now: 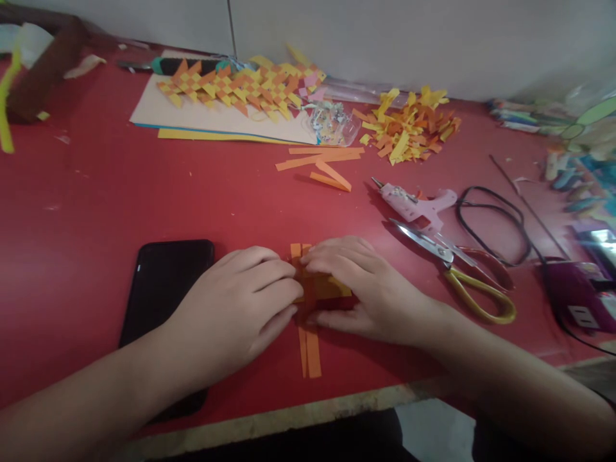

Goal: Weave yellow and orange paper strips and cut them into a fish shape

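Pinning woven strips (312, 346) to the counter (96, 192) with the right hand (366, 289): grip nearly flat and open, clasping nothing, only pressing down. Curling the left hand (235, 308) against the weave's left edge, fingertips to fingertips with the right; cannot tell whether that grip has closed on a strip, with the thumb hidden. Held so, probably, to stop the crossings slipping apart. Strips near the front edge, between and under both hands, with orange ends poking out above and below. Just left, under the left wrist, a dark phone (163, 282), face up. To the right, near but apart, scissors (462, 269) and glue gun (416, 205) with its cable (491, 221), seemingly laid within easy reach of the right hand. Well back by the wall, a larger weave (240, 83) on card, loose strips (322, 163) and a scrap pile (409, 125), out of the hands' way.
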Demonstrator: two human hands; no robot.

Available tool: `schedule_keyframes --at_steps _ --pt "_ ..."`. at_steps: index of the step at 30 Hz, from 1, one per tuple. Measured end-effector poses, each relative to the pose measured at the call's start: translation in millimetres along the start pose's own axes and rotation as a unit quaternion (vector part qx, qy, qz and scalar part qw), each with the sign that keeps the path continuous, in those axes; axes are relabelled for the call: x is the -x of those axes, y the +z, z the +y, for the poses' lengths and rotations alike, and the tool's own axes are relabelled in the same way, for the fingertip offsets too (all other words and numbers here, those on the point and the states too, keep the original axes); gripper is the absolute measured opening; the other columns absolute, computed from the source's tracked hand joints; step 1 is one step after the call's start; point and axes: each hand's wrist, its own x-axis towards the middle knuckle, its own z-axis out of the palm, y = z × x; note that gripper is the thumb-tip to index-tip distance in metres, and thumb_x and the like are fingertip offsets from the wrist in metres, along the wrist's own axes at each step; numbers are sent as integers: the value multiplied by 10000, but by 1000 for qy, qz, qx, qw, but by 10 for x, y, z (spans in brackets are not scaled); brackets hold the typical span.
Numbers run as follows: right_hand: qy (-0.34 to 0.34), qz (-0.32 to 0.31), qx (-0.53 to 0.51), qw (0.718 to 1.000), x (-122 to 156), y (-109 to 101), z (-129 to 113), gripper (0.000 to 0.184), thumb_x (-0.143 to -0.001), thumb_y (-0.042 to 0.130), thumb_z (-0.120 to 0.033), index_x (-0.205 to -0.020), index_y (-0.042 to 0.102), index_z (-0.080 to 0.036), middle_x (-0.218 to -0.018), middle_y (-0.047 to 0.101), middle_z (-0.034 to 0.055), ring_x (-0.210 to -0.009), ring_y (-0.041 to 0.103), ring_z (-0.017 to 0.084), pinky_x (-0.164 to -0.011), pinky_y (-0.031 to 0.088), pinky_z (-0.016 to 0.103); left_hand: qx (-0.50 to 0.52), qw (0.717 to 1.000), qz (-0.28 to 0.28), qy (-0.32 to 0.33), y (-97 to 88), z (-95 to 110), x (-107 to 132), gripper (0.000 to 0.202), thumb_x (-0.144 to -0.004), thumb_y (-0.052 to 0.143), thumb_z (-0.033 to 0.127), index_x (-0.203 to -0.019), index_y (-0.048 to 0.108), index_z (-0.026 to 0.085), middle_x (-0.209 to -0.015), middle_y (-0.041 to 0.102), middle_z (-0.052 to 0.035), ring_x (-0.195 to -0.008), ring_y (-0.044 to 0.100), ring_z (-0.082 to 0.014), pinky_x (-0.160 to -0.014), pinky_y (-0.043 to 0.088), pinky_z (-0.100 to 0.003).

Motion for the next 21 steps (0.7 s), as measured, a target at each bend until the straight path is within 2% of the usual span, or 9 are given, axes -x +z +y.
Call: schedule_keyframes --at_steps 6,17,21 --pt "-12 -19 10 1000 14 -18 35 303 -859 699 -401 -1047 645 -169 -1175 686 116 -1107 626 235 -1016 457 446 -8 1000 -6 1 -19 13 11 201 -939 514 180 -844 691 199 -1003 730 -50 -944 610 -257 -808 529 -426" --pt "-12 -38 36 999 53 -62 25 314 -866 688 -420 -1051 677 -166 -1210 688 116 -1164 620 234 -1114 374 461 -13 1000 9 16 6 13 20 179 -942 526 185 -864 688 184 -953 725 -58 -935 619 -245 -824 527 -414" --pt "-11 -36 37 999 49 -63 20 305 -870 682 -422 -1035 689 -166 -1198 694 119 -1170 615 243 -1105 386 463 -8 1000 19 19 19 7 25 159 -941 529 189 -891 678 165 -953 722 -69 -928 614 -256 -824 522 -426"
